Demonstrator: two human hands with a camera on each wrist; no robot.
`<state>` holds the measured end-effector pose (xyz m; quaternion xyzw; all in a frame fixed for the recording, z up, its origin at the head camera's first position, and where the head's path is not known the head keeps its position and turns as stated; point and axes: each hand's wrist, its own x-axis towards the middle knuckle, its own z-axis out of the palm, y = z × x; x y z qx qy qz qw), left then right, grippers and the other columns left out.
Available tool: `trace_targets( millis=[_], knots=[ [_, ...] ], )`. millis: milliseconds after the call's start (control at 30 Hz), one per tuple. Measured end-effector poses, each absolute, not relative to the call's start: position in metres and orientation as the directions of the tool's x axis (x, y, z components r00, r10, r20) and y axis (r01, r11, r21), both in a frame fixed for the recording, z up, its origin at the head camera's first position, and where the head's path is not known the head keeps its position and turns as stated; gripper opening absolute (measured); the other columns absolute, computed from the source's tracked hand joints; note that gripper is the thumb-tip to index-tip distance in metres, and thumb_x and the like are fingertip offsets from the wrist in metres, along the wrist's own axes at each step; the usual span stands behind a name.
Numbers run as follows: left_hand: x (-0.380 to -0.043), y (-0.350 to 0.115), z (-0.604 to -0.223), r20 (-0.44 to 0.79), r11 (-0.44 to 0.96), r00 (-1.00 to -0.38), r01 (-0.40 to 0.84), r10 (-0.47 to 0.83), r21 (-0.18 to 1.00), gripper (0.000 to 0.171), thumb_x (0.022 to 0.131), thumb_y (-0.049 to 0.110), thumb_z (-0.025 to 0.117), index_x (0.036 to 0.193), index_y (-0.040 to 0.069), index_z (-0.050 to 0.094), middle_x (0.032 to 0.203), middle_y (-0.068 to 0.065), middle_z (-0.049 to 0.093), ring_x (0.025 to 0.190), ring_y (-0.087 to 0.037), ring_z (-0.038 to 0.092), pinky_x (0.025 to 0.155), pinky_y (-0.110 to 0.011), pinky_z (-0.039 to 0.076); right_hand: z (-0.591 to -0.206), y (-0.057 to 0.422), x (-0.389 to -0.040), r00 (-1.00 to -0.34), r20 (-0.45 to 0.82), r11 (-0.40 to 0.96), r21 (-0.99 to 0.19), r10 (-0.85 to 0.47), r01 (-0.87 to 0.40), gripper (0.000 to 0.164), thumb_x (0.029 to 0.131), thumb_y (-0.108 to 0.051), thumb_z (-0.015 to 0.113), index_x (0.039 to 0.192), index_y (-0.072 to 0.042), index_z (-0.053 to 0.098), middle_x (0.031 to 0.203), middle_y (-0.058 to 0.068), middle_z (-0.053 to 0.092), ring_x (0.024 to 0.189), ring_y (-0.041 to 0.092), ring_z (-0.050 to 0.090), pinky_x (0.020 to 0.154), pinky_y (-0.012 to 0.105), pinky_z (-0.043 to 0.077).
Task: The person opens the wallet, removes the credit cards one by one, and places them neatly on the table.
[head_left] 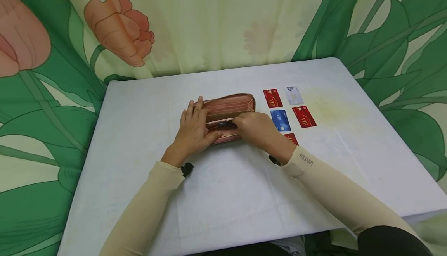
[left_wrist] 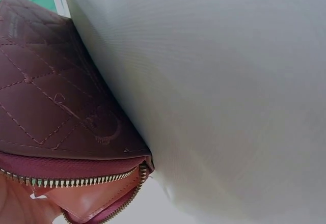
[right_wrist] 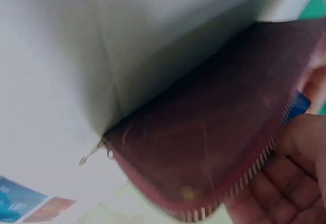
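Note:
A pink zip wallet (head_left: pixel 228 104) lies spread on the table, its inner slots facing up. In the left wrist view the wallet's dark quilted outside (left_wrist: pixel 51 81) and toothed zip show. My left hand (head_left: pixel 194 126) rests across the wallet's left end, fingers extended and thumb on the front part. At the right end, my right hand (head_left: pixel 256 128) reaches in with curled fingers and pinches a dark blue card (head_left: pixel 227 124) in the middle section. A blue corner of that card (right_wrist: pixel 298 106) shows beside the right thumb; most of it is hidden.
Right of the wallet lie several cards: a red VIP card (head_left: pixel 272 98), a silver card (head_left: pixel 294 95), a blue VIP card (head_left: pixel 280 120) and another red VIP card (head_left: pixel 304 116). A further red card (head_left: pixel 291 138) is partly behind my right wrist. A white cloth covers the table (head_left: pixel 223 194).

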<state>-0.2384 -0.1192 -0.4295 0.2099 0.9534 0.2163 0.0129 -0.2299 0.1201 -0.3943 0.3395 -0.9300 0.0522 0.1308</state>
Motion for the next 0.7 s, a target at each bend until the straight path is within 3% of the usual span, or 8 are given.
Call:
trace_targets(
  millis=[200,400,500,600,700],
  knots=[
    [-0.239,-0.119,-0.429,0.062,0.823,-0.912,0.393,0.405,0.410,0.082,0.096,0.057,0.067,0.148,0.003,0.037,0.175,-0.016,-0.004,0.160,-0.043,-0.005,0.124,-0.065,0.005,-0.381,0.154,-0.225,-0.735,0.423,0.708,-0.257,-0.530,-0.658,0.016,0.094,-0.001,0.071,0.108,-0.002,0.078,0.093,0.010,0.078,0.073,0.021,0.069,0.069,0.039,0.060],
    [-0.242,-0.117,-0.430,0.049,0.814,-0.906,0.399,0.419,0.421,0.084,0.095,0.058,0.067,0.150,0.003,0.036,0.175,-0.014,-0.006,0.160,-0.042,-0.007,0.125,-0.064,0.003,-0.376,0.204,-0.214,-0.857,0.434,0.725,-0.491,-0.277,-0.483,0.023,0.095,0.003,0.069,0.117,0.005,0.075,0.101,0.020,0.078,0.078,0.030,0.076,0.070,0.045,0.063],
    [-0.242,-0.123,-0.431,0.047,0.818,-0.912,0.387,0.407,0.426,0.084,0.096,0.057,0.067,0.151,0.002,0.035,0.175,-0.014,-0.007,0.160,-0.041,-0.008,0.125,-0.064,0.003,-0.377,0.224,-0.210,-0.920,0.368,0.723,-0.600,-0.131,-0.343,0.027,0.098,0.000,0.067,0.124,0.006,0.072,0.102,0.023,0.077,0.081,0.034,0.076,0.069,0.028,0.062],
    [-0.240,-0.132,-0.430,0.049,0.821,-0.920,0.371,0.390,0.435,0.084,0.095,0.055,0.068,0.151,0.001,0.035,0.175,-0.015,-0.006,0.160,-0.042,-0.007,0.124,-0.064,0.003,-0.381,0.237,-0.208,-0.956,0.293,0.703,-0.676,-0.015,-0.219,0.030,0.102,-0.005,0.065,0.130,0.004,0.070,0.105,0.024,0.076,0.087,0.038,0.076,0.070,0.010,0.053],
    [-0.237,-0.142,-0.429,0.052,0.827,-0.925,0.361,0.377,0.431,0.083,0.095,0.054,0.068,0.150,0.000,0.036,0.175,-0.016,-0.004,0.159,-0.044,-0.006,0.124,-0.066,0.003,-0.388,0.249,-0.209,-0.973,0.225,0.681,-0.720,0.052,-0.130,0.033,0.104,-0.009,0.063,0.133,0.004,0.067,0.106,0.025,0.075,0.090,0.041,0.076,0.068,0.005,0.048]
  ],
)
